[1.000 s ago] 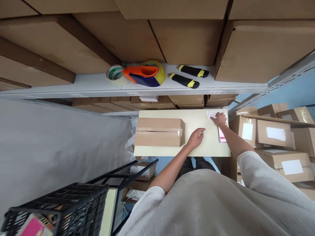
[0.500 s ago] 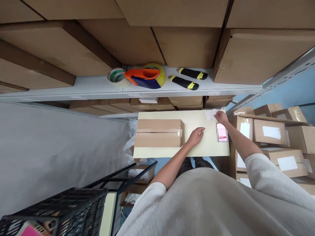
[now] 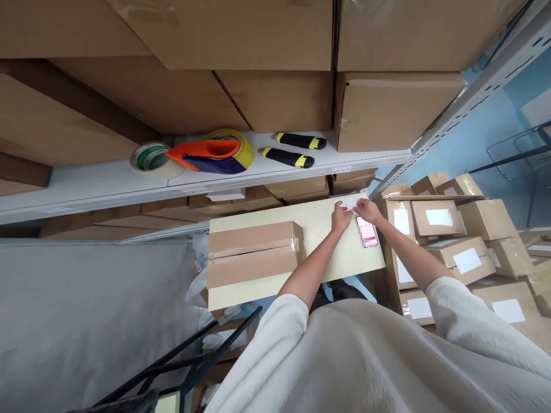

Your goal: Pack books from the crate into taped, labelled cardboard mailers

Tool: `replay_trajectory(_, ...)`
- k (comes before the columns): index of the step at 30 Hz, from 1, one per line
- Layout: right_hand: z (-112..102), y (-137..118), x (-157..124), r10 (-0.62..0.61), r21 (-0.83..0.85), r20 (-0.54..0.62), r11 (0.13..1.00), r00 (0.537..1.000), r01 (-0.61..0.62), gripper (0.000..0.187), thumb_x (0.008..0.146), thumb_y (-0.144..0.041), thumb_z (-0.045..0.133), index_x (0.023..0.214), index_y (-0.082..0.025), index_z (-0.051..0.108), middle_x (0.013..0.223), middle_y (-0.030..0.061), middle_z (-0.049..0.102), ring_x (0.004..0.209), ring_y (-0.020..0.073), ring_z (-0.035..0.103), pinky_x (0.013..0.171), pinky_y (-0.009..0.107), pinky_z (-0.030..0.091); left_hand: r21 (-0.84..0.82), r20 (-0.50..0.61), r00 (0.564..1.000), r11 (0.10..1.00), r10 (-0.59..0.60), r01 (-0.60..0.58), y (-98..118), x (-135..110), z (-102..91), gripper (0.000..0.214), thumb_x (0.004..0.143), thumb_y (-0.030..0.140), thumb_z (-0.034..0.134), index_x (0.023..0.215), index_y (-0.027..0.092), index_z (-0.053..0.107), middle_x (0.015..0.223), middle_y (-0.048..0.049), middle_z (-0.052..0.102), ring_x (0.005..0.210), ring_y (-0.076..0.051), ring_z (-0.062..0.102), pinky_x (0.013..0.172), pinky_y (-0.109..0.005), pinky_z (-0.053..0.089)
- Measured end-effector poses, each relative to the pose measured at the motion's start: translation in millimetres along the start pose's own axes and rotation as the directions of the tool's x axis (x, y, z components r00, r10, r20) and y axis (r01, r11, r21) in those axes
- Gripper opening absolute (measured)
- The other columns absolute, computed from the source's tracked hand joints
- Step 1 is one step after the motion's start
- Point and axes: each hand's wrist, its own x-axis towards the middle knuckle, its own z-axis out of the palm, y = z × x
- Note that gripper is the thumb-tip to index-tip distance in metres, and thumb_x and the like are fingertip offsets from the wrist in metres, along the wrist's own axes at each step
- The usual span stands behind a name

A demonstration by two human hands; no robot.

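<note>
Near the far right corner of the cream tabletop (image 3: 321,218), a small white paper slip (image 3: 349,202) is between my two hands. My left hand (image 3: 341,218) pinches its left side, and my right hand (image 3: 365,210) grips its right side. Just below my right hand lies a phone (image 3: 367,232) with a pink screen. A long taped cardboard box (image 3: 253,252) rests on the left part of the tabletop. What is printed on the slip, if anything, is too small to read.
On the shelf above are a roll of clear tape (image 3: 155,159), an orange and blue tape dispenser (image 3: 210,155) and two black-yellow box cutters (image 3: 293,149). Stacked labelled cartons (image 3: 439,218) stand at the right. A black metal frame (image 3: 193,361) is at the lower left.
My left hand has moved right and away from me to the paper slip and closed on it. The slip is now held between both hands. The camera view has turned to the right.
</note>
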Motion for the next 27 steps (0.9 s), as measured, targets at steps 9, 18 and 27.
replay_trajectory(9, 6.1, -8.7, -2.6, -0.007, 0.02, 0.023, 1.0, 1.0, 0.006, 0.014, 0.087, -0.035, 0.064, 0.081, -0.026, 0.055, 0.085, 0.0029, 0.072, 0.078, 0.0208, 0.062, 0.07, 0.03, 0.045, 0.046, -0.098, 0.995, 0.999, -0.004, 0.009, -5.0, 7.8, 6.3, 0.052, 0.087, 0.011, 0.073, 0.135, 0.027, 0.063, 0.09, 0.0023, 0.076, 0.092, -0.02, 0.074, 0.092, -0.031, 0.055)
replay_trajectory(18, -2.7, -4.8, 0.4, 0.021, -0.047, 0.021, 0.999, 1.0, -0.02, 0.016, 0.091, -0.033, 0.064, 0.082, -0.025, 0.053, 0.088, 0.0036, 0.07, 0.078, 0.0205, 0.058, 0.067, 0.03, 0.038, -0.123, -0.032, 0.999, 0.992, -0.002, -0.002, 0.1, 1.7, 1.4, 0.026, 0.088, 0.019, 0.08, 0.113, 0.022, 0.074, 0.097, -0.0047, 0.081, 0.09, -0.02, 0.076, 0.091, -0.031, 0.057)
replay_trajectory(27, -10.4, 8.9, 4.8, 0.123, -0.125, -0.017, 0.984, 0.992, -0.124, 0.009, 0.095, -0.031, 0.064, 0.091, -0.023, 0.064, 0.096, 0.0055, 0.074, 0.086, 0.023, 0.063, 0.072, 0.03, 0.042, -0.089, -0.113, 0.993, 0.996, -0.02, 0.01, -8.4, 2.4, -11.7, 0.024, 0.09, 0.012, 0.068, 0.108, 0.025, 0.076, 0.09, -0.0019, 0.08, 0.079, -0.02, 0.072, 0.085, -0.033, 0.056)
